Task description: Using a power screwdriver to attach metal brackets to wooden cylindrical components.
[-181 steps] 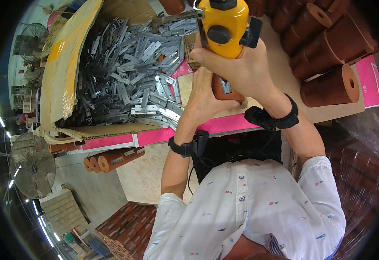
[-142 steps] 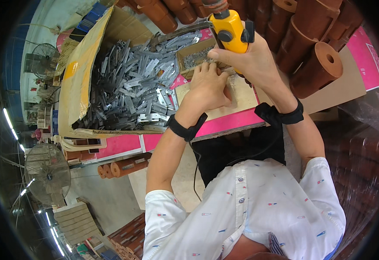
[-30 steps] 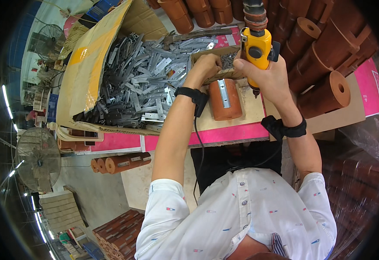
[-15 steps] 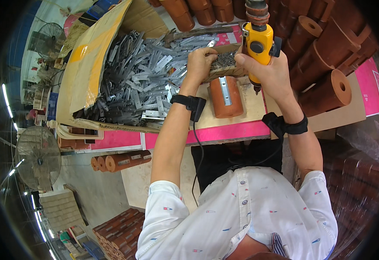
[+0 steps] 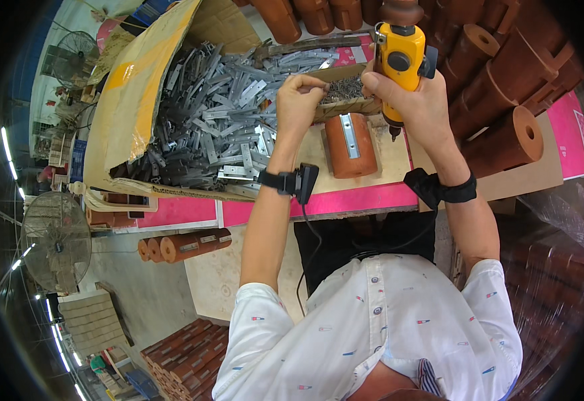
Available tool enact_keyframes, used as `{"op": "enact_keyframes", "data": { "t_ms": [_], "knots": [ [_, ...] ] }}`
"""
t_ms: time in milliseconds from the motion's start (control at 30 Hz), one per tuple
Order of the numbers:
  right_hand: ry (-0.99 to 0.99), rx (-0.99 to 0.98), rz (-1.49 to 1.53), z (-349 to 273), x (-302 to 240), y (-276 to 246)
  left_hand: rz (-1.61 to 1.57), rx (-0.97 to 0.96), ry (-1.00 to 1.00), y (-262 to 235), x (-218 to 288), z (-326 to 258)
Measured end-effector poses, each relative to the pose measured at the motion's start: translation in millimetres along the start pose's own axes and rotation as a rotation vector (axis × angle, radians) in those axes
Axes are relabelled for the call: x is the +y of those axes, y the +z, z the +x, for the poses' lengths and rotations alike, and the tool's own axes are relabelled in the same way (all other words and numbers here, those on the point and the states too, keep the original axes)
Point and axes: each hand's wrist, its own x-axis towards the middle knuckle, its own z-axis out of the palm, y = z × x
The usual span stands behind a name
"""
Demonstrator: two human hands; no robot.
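My right hand is wrapped round a yellow power screwdriver, which hangs upright with its bit pointing down. The bit is just right of a reddish-brown cylinder, apart from it. Along the cylinder's top lies a silver metal strip with holes. My left hand is at the left end of a small cardboard box of screws, thumb and fingertips pinched together. Whatever is between those fingertips is too small to make out.
A big open carton full of metal strips stands on the left. More brown cylinders are stacked at the right and back. Several cylinders lie below the pink table edge. A cable runs from my left wrist strap.
My left hand has drawn back slightly to the left and toward me from the screw box. The screwdriver in my right hand has shifted only a little.
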Motion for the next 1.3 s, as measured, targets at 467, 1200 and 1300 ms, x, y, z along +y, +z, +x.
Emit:
{"op": "enact_keyframes", "data": {
  "t_ms": [467,1200,1300],
  "knots": [
    [-0.111,0.014,0.036,18.2,-13.9,32.7,-0.367,-0.131,-0.211,-8.5,39.9,-90.6],
    [-0.126,0.004,0.084,15.4,-18.7,48.6,-0.164,-0.129,-0.102,4.4,36.2,-95.8],
    [-0.151,0.015,0.06,16.3,-15.8,48.2,-0.17,-0.12,-0.08,7.1,33.4,-95.4]
  ]
}}
